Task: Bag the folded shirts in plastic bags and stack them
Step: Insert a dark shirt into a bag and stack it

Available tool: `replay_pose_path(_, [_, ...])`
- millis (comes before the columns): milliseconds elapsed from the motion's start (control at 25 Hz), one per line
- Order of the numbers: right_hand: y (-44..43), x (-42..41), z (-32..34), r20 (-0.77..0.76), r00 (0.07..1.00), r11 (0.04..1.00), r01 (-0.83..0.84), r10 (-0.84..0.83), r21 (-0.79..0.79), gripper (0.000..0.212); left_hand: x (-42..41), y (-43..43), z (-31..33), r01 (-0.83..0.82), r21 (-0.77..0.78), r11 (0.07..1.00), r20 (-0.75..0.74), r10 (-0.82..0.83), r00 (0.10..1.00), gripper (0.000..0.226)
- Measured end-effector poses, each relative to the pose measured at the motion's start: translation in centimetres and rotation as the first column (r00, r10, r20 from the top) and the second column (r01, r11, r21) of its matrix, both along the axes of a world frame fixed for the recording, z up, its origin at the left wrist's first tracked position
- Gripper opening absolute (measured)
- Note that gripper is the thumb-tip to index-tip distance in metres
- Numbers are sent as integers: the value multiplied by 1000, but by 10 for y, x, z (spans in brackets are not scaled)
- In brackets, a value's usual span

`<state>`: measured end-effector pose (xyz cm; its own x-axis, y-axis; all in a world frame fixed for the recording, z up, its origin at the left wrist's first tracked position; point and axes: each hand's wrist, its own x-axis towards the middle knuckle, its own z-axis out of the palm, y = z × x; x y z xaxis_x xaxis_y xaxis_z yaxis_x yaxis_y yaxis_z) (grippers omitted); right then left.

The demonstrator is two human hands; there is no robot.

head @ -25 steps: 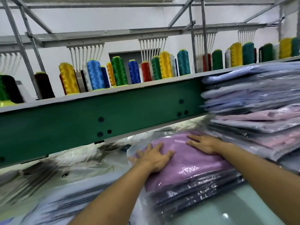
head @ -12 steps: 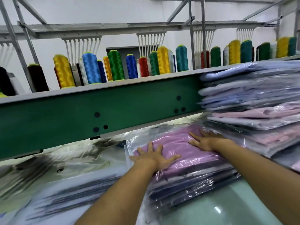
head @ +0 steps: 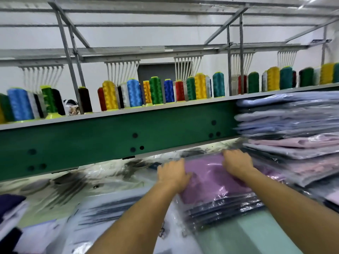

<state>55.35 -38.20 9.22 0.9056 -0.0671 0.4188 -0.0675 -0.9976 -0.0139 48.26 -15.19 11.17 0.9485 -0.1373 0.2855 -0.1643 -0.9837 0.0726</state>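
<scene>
Now the two hands sit differently on the purple shirt [head: 207,180]. Half a second ago they lay flat and spread on its top; since then they have slid away from the person and bent. The left hand [head: 173,176] has its fingers curled down over the shirt's far left corner, thumb on top, gripping the bagged edge. The right hand [head: 237,162] has its fingers hooked over the far edge. Their tips are hidden, so I cannot tell whether they pinch the plastic or only press.

The shirt is already inside its plastic bag [head: 220,197] and lies under both palms, on top of a short stack [head: 223,209] of dark bagged shirts on the surface [head: 247,235]. Just right of the right fingers rises a much taller stack [head: 293,129] of blue and pink bagged shirts. Left of the left fingers lie loose bags [head: 102,180].

The change suggests the smoothing is finished and the bag's open end is being tucked or squared, so this shirt looks nearly done.
</scene>
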Motion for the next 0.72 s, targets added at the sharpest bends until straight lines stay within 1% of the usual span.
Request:
replay_pose_path(80, [21, -21, 15, 63, 992, 985, -119, 112, 126, 19, -16, 6, 13, -6, -22, 1000, 77, 7, 997, 47])
replay_pose_path(160, [49, -46, 27, 118, 973, 931, -225, 198, 287, 8, -34, 14, 22, 2, -41, 999, 164, 5, 987, 39])
replay_pose_path(240, [82, -73, 32, 168, 944, 868, -327, 283, 374, 16, -56, 23, 27, 13, -75, 997, 234, 4, 972, 28])
replay_pose_path(320, [115, -103, 34, 214, 904, 807, -428, 371, 408, 24, -80, 34, 31, 24, -115, 993, 264, 7, 965, 18])
replay_pose_path(400, [144, -132, 33, 243, 864, 759, -503, 440, 414, 29, -107, 44, 32, 25, -157, 987, 264, 18, 964, 13])
replay_pose_path(560, [184, -179, 24, 299, 782, 650, -621, 547, 438, 39, -160, 70, 28, -21, -205, 979, 190, 60, 980, 16])
replay_pose_path(640, [198, -200, 15, 265, 759, 631, -645, 595, 431, 39, -185, 87, 17, -62, -212, 975, 155, 96, 983, 13])
replay_pose_path(720, [210, -220, 1, 189, 730, 631, -669, 657, 392, 35, -207, 103, 0, -105, -217, 970, 109, 131, 985, 16])
